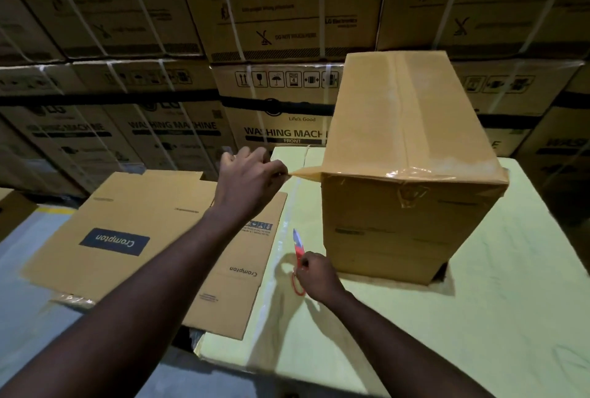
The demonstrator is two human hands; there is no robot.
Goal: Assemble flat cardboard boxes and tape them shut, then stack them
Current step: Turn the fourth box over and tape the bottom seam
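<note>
Step in hand: taping an assembled box (405, 155) shut; by the look of it the strip along the near top edge was laid and only the cut remained
Box: stood upright on the pale yellow-green work surface (479, 334), clear tape glinting along its top seam and over the near edge
Tape strip (305, 173): ran taut from the box's near-left top corner out to the left hand
Left hand (252, 171): arm stretched forward, fingers pinched narrow on the free end of the tape, level with the box top; whether a roll sat behind the hand could not be told
Right hand (314, 273): low on the surface just beside the box's near face, closed round the red scissors (298, 249), whose tip pointed away from the person
Next move, as judged: lift the scissors to the taut strip and cut close to the corner, keeping tension with the left hand, then press the tail down on the side wall
Flat boxes (143, 238): a pile of unfolded cartons lay to the left, overlapping the surface edge, waiting their turn
Stacking: not yet begun for this box
</note>
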